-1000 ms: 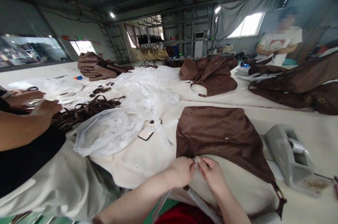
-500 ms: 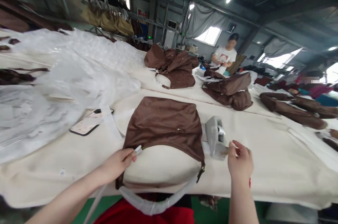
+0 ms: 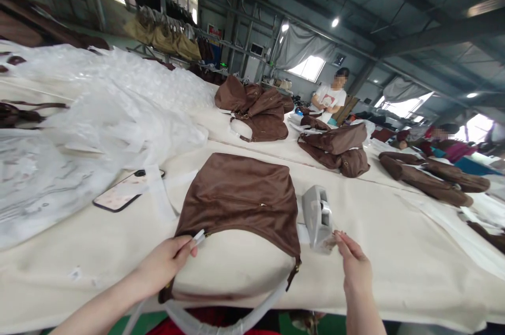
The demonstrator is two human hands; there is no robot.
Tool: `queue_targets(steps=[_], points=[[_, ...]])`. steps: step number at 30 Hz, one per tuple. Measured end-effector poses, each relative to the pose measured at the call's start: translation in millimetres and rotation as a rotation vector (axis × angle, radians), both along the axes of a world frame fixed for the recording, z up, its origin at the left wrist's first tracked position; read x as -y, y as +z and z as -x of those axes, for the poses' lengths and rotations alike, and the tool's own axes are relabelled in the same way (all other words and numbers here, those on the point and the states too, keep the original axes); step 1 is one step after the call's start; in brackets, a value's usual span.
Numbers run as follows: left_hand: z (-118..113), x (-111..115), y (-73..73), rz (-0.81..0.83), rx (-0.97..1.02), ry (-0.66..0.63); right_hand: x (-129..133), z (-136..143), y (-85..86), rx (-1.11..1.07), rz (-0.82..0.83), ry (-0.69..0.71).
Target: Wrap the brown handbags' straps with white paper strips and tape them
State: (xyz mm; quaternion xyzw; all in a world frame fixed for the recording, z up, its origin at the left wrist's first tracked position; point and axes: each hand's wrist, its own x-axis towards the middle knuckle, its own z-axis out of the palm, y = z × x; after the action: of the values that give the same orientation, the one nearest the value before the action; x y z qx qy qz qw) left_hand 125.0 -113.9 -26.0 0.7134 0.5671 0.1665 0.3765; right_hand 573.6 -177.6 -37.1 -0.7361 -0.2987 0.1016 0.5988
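Left of the tape dispenser (image 3: 313,216), a brown shoulder bag (image 3: 236,193) is lying, the left hand (image 3: 169,261) gripping its white strip (image 3: 200,236); the right hand (image 3: 355,257) is pinching something indistinct at the dispenser's end; hard tugging could drag it.

Glaring windows (image 3: 310,68), dim ceiling (image 3: 418,6)

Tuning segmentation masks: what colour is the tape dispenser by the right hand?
The tape dispenser is grey, seen best in the head view.
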Motion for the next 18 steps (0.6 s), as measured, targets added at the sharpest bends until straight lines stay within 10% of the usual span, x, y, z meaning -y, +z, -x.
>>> queue_targets(steps=[18], points=[[2,-6,-8.5,0.051,-0.037,-0.061,27,-3,-51.6,-0.148,0.213,-0.012]])
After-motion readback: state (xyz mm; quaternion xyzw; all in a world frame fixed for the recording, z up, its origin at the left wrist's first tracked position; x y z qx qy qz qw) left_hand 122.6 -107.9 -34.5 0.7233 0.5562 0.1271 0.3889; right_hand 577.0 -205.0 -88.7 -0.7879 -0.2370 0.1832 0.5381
